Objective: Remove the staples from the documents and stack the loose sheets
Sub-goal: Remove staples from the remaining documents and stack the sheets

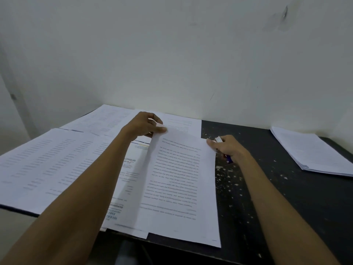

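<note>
A printed sheet (181, 184) lies in the middle of the dark table, its far left corner lifted. My left hand (145, 125) pinches that lifted corner between thumb and fingers. My right hand (227, 148) touches the sheet's far right corner with its thumb while its curled fingers hold a staple remover (228, 158) with a white top and a blue and red lower end. Under the sheet lies another printed page (126, 188) with bold lettering.
Loose printed sheets (47, 165) cover the left half of the table, with more at the back (107, 119). A separate stack of documents (313, 152) sits at the far right. The black tabletop (267, 188) is speckled with white flecks. A white wall stands right behind.
</note>
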